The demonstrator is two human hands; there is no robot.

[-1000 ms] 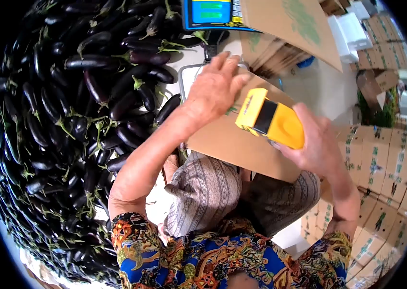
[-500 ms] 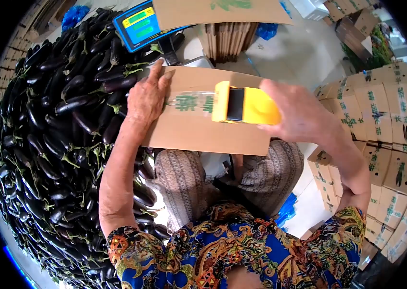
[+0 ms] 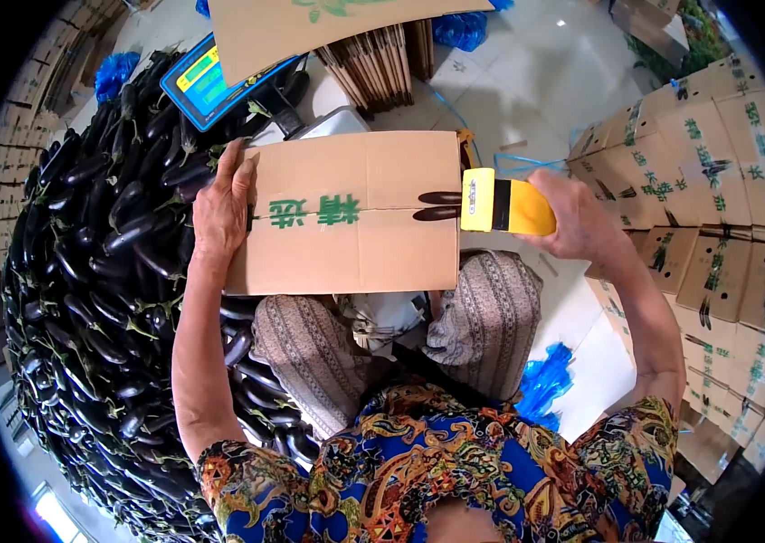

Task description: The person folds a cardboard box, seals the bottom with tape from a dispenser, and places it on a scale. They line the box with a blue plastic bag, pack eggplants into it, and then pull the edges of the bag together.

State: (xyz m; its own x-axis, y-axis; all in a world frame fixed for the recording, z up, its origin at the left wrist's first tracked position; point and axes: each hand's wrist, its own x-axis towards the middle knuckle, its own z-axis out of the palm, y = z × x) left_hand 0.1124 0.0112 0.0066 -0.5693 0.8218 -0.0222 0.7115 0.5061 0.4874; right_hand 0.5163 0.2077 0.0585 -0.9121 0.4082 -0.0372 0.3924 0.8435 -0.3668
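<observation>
There on your left rose the great heap of eggplants (image 3: 120, 317), crowding right up to the carton's left end. Over on your right stood the stacked cartons (image 3: 717, 208), and between them and your work ran a broad stretch of pale tiled floor (image 3: 527, 100), the widest room for your right arm. The carton (image 3: 400, 172) itself lay level over your knees, its near edge above your patterned trousers (image 3: 491, 326), its far edge just before the scale display (image 3: 201, 86). And what a face it showed! Plain brown board, a seam running lengthwise, green characters towards the left, two dark elongated prints by the right edge. Your left hand (image 3: 222, 213) lay along the left edge, its visible fingers stretched; whether it pinched the board, you couldn't tell. Your right hand (image 3: 577, 217) was wrapped firmly about the back of the yellow tape dispenser (image 3: 518, 206), whose front stood right at the carton's right edge, contact there too hard to call.
</observation>
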